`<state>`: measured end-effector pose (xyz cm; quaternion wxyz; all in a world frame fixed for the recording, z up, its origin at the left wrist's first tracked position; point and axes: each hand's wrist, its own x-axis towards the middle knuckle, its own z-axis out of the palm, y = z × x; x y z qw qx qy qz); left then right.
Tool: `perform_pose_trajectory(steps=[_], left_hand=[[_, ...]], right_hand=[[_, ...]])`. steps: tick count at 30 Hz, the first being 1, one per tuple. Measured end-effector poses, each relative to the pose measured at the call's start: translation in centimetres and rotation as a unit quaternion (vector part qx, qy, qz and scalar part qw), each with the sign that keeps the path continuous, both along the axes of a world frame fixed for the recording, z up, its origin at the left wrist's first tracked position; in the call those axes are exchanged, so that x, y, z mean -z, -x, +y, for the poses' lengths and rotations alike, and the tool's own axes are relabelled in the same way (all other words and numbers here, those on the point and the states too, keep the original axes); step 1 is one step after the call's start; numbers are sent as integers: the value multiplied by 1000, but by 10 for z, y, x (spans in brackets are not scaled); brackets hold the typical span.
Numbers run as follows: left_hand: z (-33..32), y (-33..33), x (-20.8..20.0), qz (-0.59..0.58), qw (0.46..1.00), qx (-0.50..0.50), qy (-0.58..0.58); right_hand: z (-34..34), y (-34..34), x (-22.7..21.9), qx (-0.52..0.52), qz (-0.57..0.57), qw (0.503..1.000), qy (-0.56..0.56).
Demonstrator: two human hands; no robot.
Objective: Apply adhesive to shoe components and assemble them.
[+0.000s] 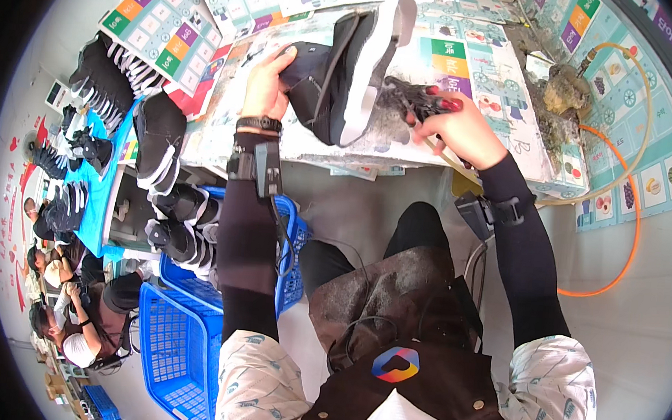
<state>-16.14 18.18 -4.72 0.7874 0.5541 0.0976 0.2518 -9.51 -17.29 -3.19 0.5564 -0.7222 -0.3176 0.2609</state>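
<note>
Hands (264, 86) hold tool (420, 100) and shoe (332, 83), long axis outward, seemingly toe-first

A black shoe (338, 84) with a thick white-edged sole is held up at the far middle of the scene, tipped on its side, its dark upper facing left and its sole turned right. Just right of it is a dark, gun-shaped hand tool (420, 100) with red patches, held with one end toward the sole; whether they touch is unclear.
</note>
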Motion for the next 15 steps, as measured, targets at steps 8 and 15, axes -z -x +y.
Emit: perform_pose_trajectory(steps=[8, 15], left_hand=[[0, -13, 18, -80, 993, 89, 3], [32, -14, 26, -6, 985, 167, -38]], right_hand=[[-25, -4, -16, 97, -5, 995, 24], [-11, -8, 11, 111, -276, 952, 72]])
